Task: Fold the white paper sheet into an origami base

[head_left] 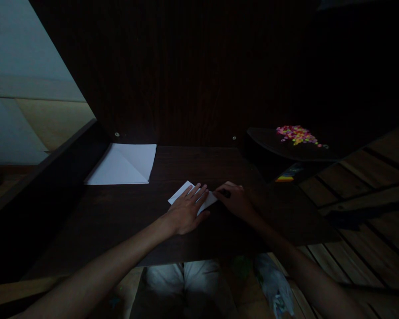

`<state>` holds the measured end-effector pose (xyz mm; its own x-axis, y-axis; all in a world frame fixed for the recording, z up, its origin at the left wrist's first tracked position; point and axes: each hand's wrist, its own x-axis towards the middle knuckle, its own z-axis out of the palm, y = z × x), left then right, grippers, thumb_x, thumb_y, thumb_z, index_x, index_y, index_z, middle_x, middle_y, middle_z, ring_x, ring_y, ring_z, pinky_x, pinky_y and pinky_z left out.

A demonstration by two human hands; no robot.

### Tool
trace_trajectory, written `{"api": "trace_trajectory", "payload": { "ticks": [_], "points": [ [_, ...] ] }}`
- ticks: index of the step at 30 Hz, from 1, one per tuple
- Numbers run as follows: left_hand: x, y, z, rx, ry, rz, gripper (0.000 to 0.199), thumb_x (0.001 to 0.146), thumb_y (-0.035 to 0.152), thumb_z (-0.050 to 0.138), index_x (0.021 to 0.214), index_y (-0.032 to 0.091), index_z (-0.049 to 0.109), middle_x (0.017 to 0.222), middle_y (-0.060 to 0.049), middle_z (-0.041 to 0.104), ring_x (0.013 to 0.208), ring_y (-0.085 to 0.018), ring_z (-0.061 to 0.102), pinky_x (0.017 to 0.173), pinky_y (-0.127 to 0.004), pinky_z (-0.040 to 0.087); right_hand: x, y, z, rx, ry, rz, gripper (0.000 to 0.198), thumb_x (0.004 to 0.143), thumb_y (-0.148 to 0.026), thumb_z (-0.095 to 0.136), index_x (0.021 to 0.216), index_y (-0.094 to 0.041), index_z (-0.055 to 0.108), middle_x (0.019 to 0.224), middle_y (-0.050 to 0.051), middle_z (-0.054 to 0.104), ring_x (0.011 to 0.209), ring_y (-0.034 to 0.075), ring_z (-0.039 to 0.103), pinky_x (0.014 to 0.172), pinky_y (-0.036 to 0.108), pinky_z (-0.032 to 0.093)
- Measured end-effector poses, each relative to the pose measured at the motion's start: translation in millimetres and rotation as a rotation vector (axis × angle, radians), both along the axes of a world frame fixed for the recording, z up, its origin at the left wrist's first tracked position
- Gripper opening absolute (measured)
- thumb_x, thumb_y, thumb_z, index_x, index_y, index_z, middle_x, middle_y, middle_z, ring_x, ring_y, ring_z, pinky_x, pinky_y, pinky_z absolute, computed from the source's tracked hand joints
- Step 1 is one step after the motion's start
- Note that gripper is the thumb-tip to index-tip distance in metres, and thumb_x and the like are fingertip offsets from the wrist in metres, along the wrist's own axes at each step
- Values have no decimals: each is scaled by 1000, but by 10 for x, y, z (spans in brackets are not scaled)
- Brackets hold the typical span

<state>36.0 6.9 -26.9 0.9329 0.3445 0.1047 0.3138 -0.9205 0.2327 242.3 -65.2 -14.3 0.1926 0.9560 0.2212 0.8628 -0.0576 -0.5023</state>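
A small folded piece of white paper (180, 191) lies on the dark wooden desk (119, 221), partly covered by my hands. My left hand (186, 210) presses flat on the paper with its fingers spread. At the paper's right corner, my right hand (232, 198) has its fingers curled together, pinching the tip. The underside of the paper and the folds beneath my left hand are hidden.
A stack of white paper sheets (123, 165) sits at the desk's back left. Many small colourful pieces (299, 134) are heaped on a raised dark shelf (266, 138) at the right. A tall dark panel (186, 79) rises behind. A plastic bag (274, 283) is below the front edge.
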Motion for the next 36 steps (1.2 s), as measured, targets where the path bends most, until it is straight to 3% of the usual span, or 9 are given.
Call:
{"api": "trace_trajectory", "payload": {
  "ticks": [7, 14, 24, 31, 36],
  "points": [
    [-10, 7, 1, -18, -18, -10, 64, 99, 52, 31, 150, 13, 26, 159, -14, 21, 148, -28, 12, 119, -47, 15, 93, -16, -27, 8, -1, 17, 14, 86, -33, 63, 78, -24, 71, 85, 3, 70, 79, 19, 63, 77, 34, 42],
    [-28, 7, -40, -20, -72, 13, 66, 100, 53, 29, 151, 12, 23, 159, -14, 20, 148, -28, 9, 119, -46, 15, 164, 21, 5, -17, 303, 91, 23, 86, -41, 57, 79, -23, 70, 79, 2, 72, 73, 19, 65, 68, 31, 48],
    [-20, -13, -23, -28, -90, 47, 70, 100, 52, 32, 152, 9, 15, 159, -16, 19, 148, -29, 7, 119, -47, 18, 122, 137, 167, -85, 566, 28, 27, 72, -44, 68, 80, -18, 64, 63, -2, 62, 57, 13, 55, 54, 25, 42],
    [-9, -13, -56, -41, -111, 67, 71, 98, 51, 37, 153, 11, 14, 159, -16, 17, 148, -30, 7, 119, -48, 20, 110, 193, 247, -81, 584, 29, 28, 69, -45, 69, 76, -18, 62, 60, -2, 58, 54, 12, 51, 51, 24, 38],
    [2, 4, 32, -193, -165, 145, 67, 100, 51, 29, 152, 10, 18, 158, -16, 21, 147, -28, 15, 118, -47, 24, 74, 303, 376, -31, 448, 31, 25, 71, -42, 68, 78, -19, 61, 64, -1, 61, 55, 12, 53, 50, 24, 39]
  ]
}}
